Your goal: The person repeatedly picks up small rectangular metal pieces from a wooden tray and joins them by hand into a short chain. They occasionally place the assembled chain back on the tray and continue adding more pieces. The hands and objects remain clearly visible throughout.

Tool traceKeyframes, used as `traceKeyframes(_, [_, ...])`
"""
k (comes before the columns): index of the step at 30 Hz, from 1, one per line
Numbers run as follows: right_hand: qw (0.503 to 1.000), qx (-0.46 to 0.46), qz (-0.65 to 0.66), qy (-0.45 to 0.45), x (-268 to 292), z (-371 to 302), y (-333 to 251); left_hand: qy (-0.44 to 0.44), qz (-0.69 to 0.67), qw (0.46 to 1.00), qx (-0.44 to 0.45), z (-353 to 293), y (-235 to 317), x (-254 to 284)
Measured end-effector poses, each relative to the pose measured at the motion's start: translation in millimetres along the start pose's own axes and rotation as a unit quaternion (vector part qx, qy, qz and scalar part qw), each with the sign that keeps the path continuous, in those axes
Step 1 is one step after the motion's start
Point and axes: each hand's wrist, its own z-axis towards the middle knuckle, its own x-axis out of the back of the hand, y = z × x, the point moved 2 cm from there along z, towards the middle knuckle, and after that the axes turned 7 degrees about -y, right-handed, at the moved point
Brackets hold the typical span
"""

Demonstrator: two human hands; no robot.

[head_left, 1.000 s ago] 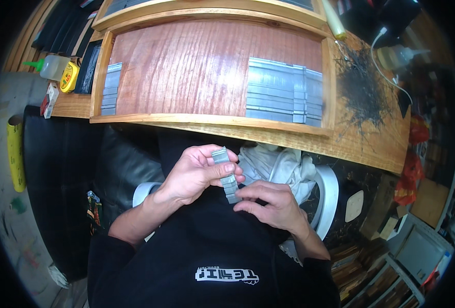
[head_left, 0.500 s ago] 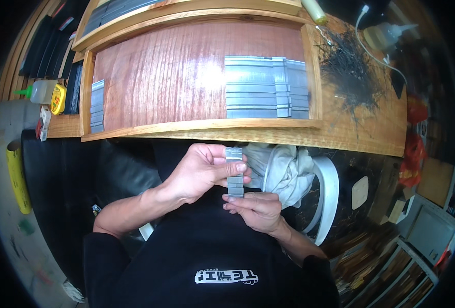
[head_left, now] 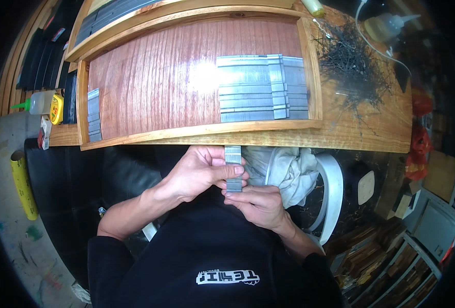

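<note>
Between my hands, upright in front of my chest, is a narrow bundle of thin grey strips [head_left: 233,184] with cross lines along it. My left hand [head_left: 199,170] grips it from the left, the thumb lying across its face and the fingers behind. At its lower end my right hand [head_left: 261,205] pinches the bundle between thumb and fingers. Just beyond, a shallow wooden tray [head_left: 201,134] lies on the bench. Grey strips [head_left: 245,84] are laid side by side in the tray's right part. A short column of grey strips [head_left: 93,115] lines its left end.
A tangled pile of thin dark pieces [head_left: 348,61] lies right of the tray, near a nozzle bottle [head_left: 384,26] and a white cable. At left are a green-tipped bottle [head_left: 40,103] and a yellow case [head_left: 57,109]. A pale cloth [head_left: 294,174] hangs by a white chair arm [head_left: 332,195].
The whole view has shifted slightly. Both hands keep their hold on the strips, whose lower end now sits a little deeper toward the right fingertips. Nothing in the tray has moved.
</note>
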Motion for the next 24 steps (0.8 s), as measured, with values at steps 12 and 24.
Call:
traceKeyframes(12, [0.774,0.057,0.63,0.023,43,20,-30,0.007,-0.004,0.997,-0.077,-28,-13,-17])
traceKeyframes(24, [0.754,0.07,0.653,0.016,34,24,-22,0.001,-0.002,0.996,-0.092,-33,-14,-14])
